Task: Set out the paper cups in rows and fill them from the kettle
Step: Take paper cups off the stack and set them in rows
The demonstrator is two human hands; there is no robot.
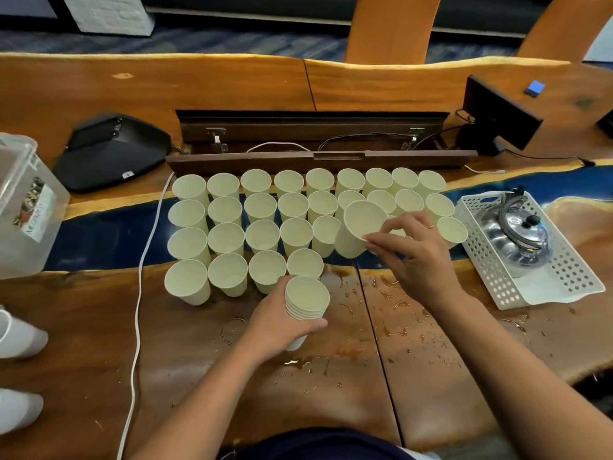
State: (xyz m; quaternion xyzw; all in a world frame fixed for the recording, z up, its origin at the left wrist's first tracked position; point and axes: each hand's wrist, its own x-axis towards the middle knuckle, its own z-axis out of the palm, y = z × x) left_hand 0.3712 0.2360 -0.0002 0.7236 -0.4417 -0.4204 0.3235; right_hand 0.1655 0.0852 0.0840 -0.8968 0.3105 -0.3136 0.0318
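Nearest the camera, the left hand (280, 322) gripped a stack of cups (306, 305), fingers curled round it, just before the front row. Beyond it, the right hand (409, 250) pinched the rim of a single cup (356, 229), tilted leftward over the third row's gap. The kettle (517, 235) sat in a basket (497, 283), right.

Four rows of paper cups (225, 239), one nested stack (306, 300), one kettle (517, 234), one basket (564, 277)

Live-edge wood table (99, 327) w/ blue resin strip (109, 234); blue carpet (232, 41) behind.
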